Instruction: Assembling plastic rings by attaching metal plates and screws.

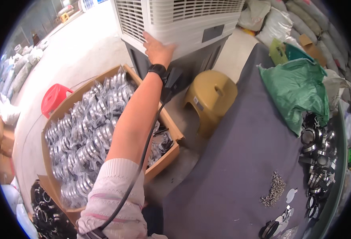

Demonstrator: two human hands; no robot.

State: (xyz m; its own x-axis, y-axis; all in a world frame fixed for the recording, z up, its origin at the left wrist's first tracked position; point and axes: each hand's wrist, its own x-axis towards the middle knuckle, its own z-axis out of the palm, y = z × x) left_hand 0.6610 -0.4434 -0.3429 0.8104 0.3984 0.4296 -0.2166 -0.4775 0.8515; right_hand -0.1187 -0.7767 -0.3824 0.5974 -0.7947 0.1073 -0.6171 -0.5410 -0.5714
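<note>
My left hand (158,51) reaches forward to a white and grey air cooler (187,30). Its fingers are spread at the lower corner of the louvred front and appear to touch the casing. Nothing shows in its grasp, and part of the hand is blurred. A black band (158,71) circles the wrist, with a dark box-shaped device (174,81) beside it and a black cable (137,169) running back along the forearm. Below the arm stands a cardboard box (168,119) filled with metal rings (80,127) in clear plastic bags. My right hand is out of the picture.
A tan stool (212,95) stands between box and grey-covered table (231,171). On the table lie small screws (275,189), metal ring parts (317,159) and a green sack (297,89). A red stool (55,98) is left of the box; filled sacks (277,28) are stacked behind.
</note>
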